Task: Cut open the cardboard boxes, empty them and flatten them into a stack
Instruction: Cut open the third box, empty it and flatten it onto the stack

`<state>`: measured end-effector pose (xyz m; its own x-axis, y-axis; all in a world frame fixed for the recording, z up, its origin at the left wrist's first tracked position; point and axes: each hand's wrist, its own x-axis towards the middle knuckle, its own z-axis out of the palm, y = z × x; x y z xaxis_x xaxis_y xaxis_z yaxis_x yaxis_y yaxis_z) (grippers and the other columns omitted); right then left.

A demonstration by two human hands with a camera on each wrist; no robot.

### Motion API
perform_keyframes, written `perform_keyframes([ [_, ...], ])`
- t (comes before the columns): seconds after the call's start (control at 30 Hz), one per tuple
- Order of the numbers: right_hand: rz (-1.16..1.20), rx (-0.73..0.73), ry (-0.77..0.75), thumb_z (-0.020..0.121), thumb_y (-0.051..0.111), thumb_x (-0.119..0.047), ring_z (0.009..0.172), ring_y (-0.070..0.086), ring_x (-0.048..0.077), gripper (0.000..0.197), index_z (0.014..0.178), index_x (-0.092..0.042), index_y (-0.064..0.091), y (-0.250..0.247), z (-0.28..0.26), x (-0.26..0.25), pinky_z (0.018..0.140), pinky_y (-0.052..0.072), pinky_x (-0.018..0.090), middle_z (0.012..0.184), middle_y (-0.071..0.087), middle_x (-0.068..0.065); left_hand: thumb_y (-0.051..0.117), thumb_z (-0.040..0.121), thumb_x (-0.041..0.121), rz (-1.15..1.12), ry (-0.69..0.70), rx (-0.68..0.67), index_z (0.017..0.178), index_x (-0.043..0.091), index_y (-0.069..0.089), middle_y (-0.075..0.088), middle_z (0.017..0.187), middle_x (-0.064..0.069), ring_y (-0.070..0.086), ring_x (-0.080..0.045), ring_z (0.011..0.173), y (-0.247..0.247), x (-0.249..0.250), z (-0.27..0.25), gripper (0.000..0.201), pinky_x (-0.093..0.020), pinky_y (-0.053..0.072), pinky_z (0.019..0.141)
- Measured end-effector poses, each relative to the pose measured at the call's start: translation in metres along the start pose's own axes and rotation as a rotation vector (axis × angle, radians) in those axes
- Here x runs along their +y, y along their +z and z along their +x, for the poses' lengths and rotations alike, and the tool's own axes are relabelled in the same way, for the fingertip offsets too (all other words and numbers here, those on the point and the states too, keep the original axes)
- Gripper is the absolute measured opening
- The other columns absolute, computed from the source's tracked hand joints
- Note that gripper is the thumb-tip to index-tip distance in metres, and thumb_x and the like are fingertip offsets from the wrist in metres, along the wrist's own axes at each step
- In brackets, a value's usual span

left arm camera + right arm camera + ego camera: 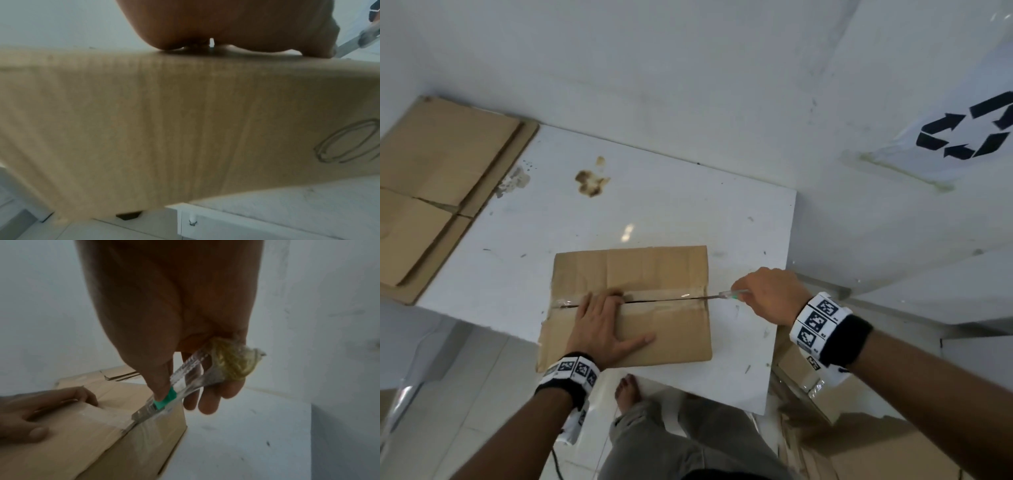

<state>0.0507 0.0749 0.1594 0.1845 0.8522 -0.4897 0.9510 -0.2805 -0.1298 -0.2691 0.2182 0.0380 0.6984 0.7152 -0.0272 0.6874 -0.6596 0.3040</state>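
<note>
Left hand (604, 330) lies flat on the box (654, 270); right hand (767, 294), at three o'clock, grips a knife (726, 295) (blade tip hidden). Oval stamp (347, 141) unreadable.

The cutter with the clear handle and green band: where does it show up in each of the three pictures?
Head view: the cutter sits right of centre, gripped by the right hand, blade at the right end of the cardboard box seam.
Left wrist view: only its blade, at the upper right edge.
Right wrist view: centre, green band under the thumb, blade in the tape.
Shared landmark: the left hand pressing on the box top.
</note>
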Motion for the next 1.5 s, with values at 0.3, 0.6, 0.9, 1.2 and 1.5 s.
perform_keyframes([
  [0.3, 0.334, 0.045, 0.003, 0.1, 0.055, -0.035, 0.1, 0.068, 0.023, 0.034, 0.133, -0.038, 0.063, 0.023, 0.007, -0.003, 0.087, 0.054, 0.036, 0.119, 0.07, -0.002, 0.041, 0.083, 0.083, 0.053, 0.004, -0.072, 0.107, 0.027, 0.061, 0.055, 0.115, 0.004, 0.052, -0.023, 0.112, 0.018, 0.084, 0.03, 0.064, -0.057, 0.03, 0.11],
  [0.6, 0.628, -0.116, -0.008, 0.097, 0.061, -0.031, 0.079, 0.067, 0.003, 0.027, 0.121, -0.027, 0.073, 0.059, -0.009, -0.02, 0.079, 0.052, 0.023, 0.104, 0.077, -0.004, 0.03, 0.096, 0.07, -0.136, -0.016, 0.065, 0.092, 0.019, 0.057, 0.056, 0.095, 0.0, 0.052, -0.026, 0.097, 0.03, 0.073, 0.034, 0.059, -0.057, 0.03, 0.111],
  [0.9, 0.837, 0.26, 0.21, 0.095, 0.062, -0.048, 0.071, 0.065, 0.001, 0.019, 0.101, -0.033, 0.074, 0.071, -0.012, 0.013, 0.064, 0.047, 0.021, 0.078, 0.071, -0.014, 0.051, 0.082, 0.044, -0.072, -0.097, -0.049, 0.124, 0.017, 0.058, 0.051, 0.134, -0.006, 0.047, -0.034, 0.125, 0.013, 0.066, 0.05, 0.051, -0.065, 0.026, 0.112],
  [1.2, 1.123, 0.293, 0.396, 0.097, 0.061, -0.042, 0.058, 0.058, 0.008, 0.019, 0.103, -0.027, 0.072, 0.093, 0.007, -0.028, 0.059, 0.053, 0.031, 0.076, 0.069, -0.005, 0.045, 0.095, 0.046, 0.013, -0.118, -0.094, 0.141, 0.021, 0.049, 0.04, 0.155, -0.009, 0.031, -0.039, 0.142, 0.026, 0.071, 0.062, 0.053, -0.08, 0.015, 0.109],
  [1.5, 1.229, 0.248, 0.363, 0.099, 0.061, -0.034, 0.037, 0.048, 0.002, 0.02, 0.105, -0.019, 0.073, 0.081, 0.012, -0.032, 0.039, 0.041, 0.022, 0.077, 0.069, 0.007, 0.026, 0.1, 0.05, -0.069, -0.127, -0.035, 0.147, 0.023, 0.049, 0.04, 0.158, -0.004, 0.028, -0.036, 0.147, 0.031, 0.065, 0.058, 0.059, -0.074, 0.004, 0.115],
])
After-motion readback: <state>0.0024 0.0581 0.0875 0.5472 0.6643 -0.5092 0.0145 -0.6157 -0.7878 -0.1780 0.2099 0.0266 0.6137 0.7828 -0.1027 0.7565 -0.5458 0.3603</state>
